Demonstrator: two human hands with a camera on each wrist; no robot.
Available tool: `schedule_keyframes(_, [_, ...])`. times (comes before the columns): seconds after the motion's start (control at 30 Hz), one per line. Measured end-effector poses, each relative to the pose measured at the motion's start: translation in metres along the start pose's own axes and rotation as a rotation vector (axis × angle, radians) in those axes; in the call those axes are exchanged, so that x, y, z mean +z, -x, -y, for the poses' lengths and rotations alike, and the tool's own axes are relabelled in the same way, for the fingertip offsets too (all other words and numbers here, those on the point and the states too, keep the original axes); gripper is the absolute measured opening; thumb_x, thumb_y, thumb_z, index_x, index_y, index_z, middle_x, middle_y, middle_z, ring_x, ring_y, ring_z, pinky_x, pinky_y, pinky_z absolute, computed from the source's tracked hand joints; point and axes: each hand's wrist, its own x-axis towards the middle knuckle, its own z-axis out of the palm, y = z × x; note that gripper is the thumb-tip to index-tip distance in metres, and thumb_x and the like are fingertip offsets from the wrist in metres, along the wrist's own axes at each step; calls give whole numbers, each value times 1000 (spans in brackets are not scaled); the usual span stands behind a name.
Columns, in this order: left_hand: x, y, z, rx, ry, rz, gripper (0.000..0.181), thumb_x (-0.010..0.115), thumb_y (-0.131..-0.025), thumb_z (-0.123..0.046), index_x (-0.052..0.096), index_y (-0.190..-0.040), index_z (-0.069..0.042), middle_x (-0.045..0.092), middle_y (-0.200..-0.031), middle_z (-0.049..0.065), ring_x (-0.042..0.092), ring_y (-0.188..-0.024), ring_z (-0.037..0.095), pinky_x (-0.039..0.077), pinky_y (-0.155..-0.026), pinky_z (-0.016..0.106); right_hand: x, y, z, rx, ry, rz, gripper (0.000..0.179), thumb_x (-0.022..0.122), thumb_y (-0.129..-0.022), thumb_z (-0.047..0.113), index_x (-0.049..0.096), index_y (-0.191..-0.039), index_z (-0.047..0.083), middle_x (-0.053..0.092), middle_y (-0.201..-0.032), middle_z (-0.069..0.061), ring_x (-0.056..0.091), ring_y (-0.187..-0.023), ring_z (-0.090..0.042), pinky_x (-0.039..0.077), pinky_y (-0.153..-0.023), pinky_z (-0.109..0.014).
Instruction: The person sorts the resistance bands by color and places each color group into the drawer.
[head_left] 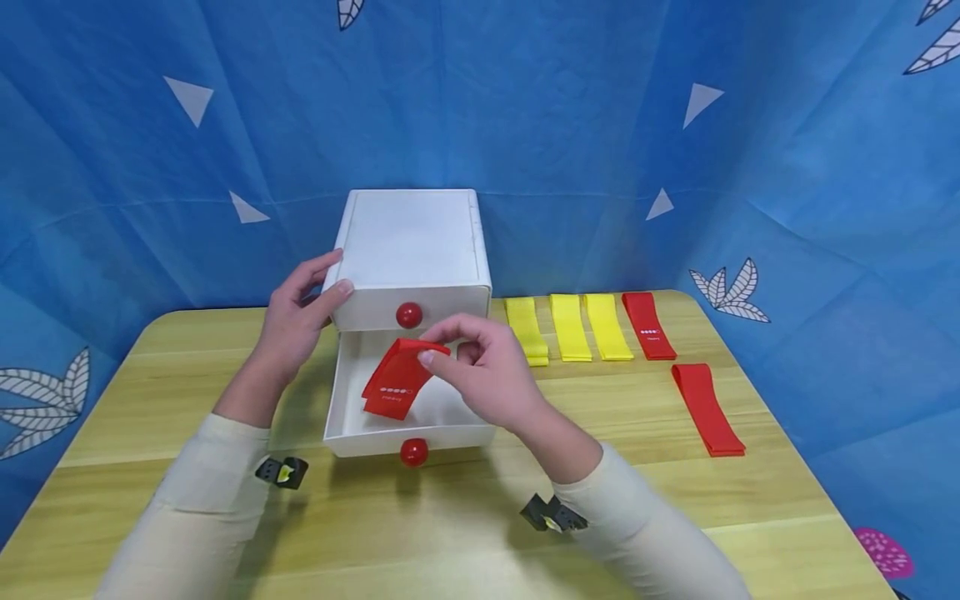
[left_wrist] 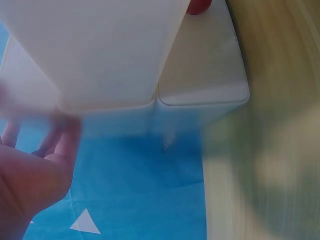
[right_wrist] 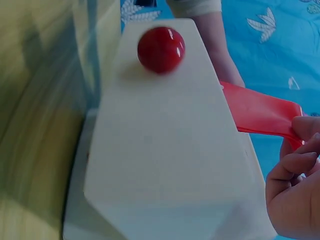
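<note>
Barely legible, white print (head_left: 395, 391) on red band (head_left: 405, 373) in right hand (head_left: 491, 371)

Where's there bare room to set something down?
Bare table lies left of the left sleeve, and between both sleeves, before the open drawer. It's crowded right of the white box, with yellow strips and red strips, and over the drawer, where the right hand holds another red strip.

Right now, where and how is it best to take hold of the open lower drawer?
Probably by its round red knob, pinched from the front: it sticks out from the drawer's front panel and nothing covers it.
</note>
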Motion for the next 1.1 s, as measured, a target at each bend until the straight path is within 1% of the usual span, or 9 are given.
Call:
schedule_keyframes(0.1, [0, 0, 0, -1, -11, -3, 60, 61, -99, -41, 41, -154, -30, 42, -148, 10, 45, -131, 36, 45, -100, 55, 11, -1, -3, 23, 8, 13, 15, 73, -90, 8, 74, -104, 10, 69, -92, 1, 43, -53, -25, 32, -44, -26])
schedule_keyframes(0.2, [0, 1, 0, -3, -14, -9, 60, 62, -98, -42, 41, -153, -31, 42, -147, 8, 45, -131, 34, 46, -99, 54, 18, -2, -6, 65, 48, 15, 14, 74, -90, 12, 74, -104, 14, 69, -92, 4, 46, -55, -23, 35, -45, -25])
schedule_keyframes(0.3, [0, 1, 1, -3, -13, -11, 60, 63, -98, -42, 42, -153, -32, 43, -147, 7, 45, -131, 33, 46, -99, 53, 23, -3, -12, 108, 91, 9, 14, 75, -90, 13, 74, -103, 15, 69, -92, 6, 50, -59, -22, 39, -48, -25])
schedule_keyframes(0.4, [1, 1, 1, 0, -10, -9, 60, 63, -98, -42, 42, -153, -31, 42, -148, 8, 45, -131, 34, 45, -100, 54, 23, -5, -17, 126, 127, -13, 14, 76, -89, 13, 74, -103, 15, 68, -91, 7, 52, -62, -21, 41, -51, -26])
schedule_keyframes(0.63, [1, 0, 1, 8, -1, -8, 60, 61, -100, -37, 39, -155, -28, 43, -148, 10, 45, -131, 36, 44, -100, 56, 20, -10, -27, 75, 195, -78, 14, 77, -87, 8, 74, -100, 13, 67, -89, 6, 53, -63, -20, 43, -53, -26])
schedule_keyframes(0.8, [1, 0, 1, 6, 1, -7, 60, 61, -100, -37, 39, -155, -28, 42, -149, 9, 45, -131, 36, 44, -100, 56, 17, -11, -30, 21, 297, -69, 15, 79, -87, 11, 74, -100, 15, 68, -91, 11, 54, -63, -17, 45, -53, -28])
schedule_keyframes(0.93, [2, 0, 2, 1, -9, -13, 60, 62, -99, -41, 41, -154, -30, 42, -149, 9, 46, -131, 35, 45, -99, 55, 13, -10, -34, -32, 374, -62, 16, 80, -87, 14, 74, -101, 17, 68, -92, 13, 52, -59, -15, 46, -52, -28])
schedule_keyframes(1.03, [2, 1, 1, 0, -7, -15, 60, 62, -98, -42, 42, -153, -31, 42, -149, 8, 46, -130, 35, 45, -99, 55, 9, -10, -39, -45, 427, -58, 16, 81, -86, 16, 75, -102, 18, 68, -91, 15, 51, -59, -14, 46, -52, -28])
schedule_keyframes(1.1, [2, 1, 1, 3, -3, -14, 60, 62, -99, -41, 41, -154, -30, 41, -149, 9, 46, -130, 35, 45, -99, 55, 6, -10, -42, -52, 479, -51, 18, 81, -86, 18, 75, -102, 19, 68, -92, 15, 52, -62, -12, 47, -54, -28])
